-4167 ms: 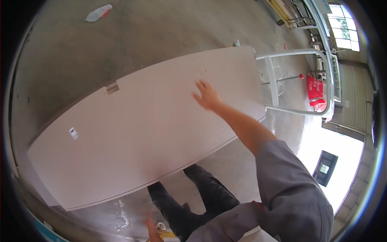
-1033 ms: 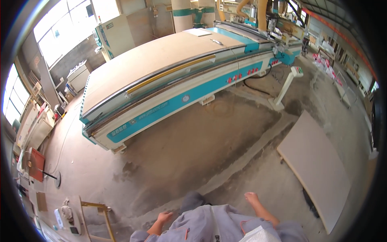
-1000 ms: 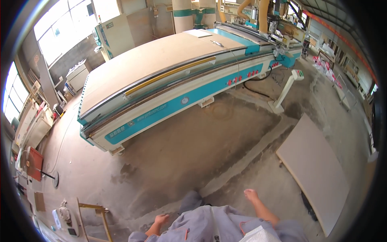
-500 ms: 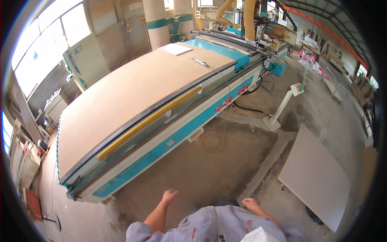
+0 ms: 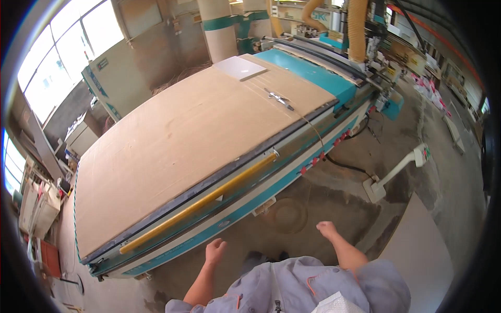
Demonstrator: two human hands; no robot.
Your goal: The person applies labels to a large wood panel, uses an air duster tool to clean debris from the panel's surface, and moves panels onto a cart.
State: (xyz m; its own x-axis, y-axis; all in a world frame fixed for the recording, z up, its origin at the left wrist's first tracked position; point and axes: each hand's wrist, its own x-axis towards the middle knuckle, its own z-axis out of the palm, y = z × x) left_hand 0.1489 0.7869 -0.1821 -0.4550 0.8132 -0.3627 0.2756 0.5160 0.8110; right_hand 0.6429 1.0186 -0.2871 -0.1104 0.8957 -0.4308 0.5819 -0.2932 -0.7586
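Observation:
My left hand (image 5: pixel 215 251) hangs in front of the long flatbed cutting machine, fingers curled in and nothing visible in them. To the right, my right hand (image 5: pixel 326 229) is raised over the floor, closed in a loose fist, also without anything showing in it. Neither hand touches the machine. Its brown board bed (image 5: pixel 177 141) stretches away beyond my hands. A yellow bar (image 5: pixel 198 203) runs along its near side. On the bed's far part lie an air blow gun (image 5: pixel 280 99) with a thin hose and a pale rectangular panel (image 5: pixel 232 67).
A pedestal control post (image 5: pixel 394 175) stands on the floor at the right. Nearer on that side is a large pale board (image 5: pixel 420 250). The machine's gantry with a yellow ribbed duct (image 5: pixel 357 31) is at the far end. A grey cabinet (image 5: pixel 117 86) stands behind the bed.
The machine appears closer and larger, and the control post and pale board have shifted right in view. My right hand has risen and extended forward; the left is slightly higher.

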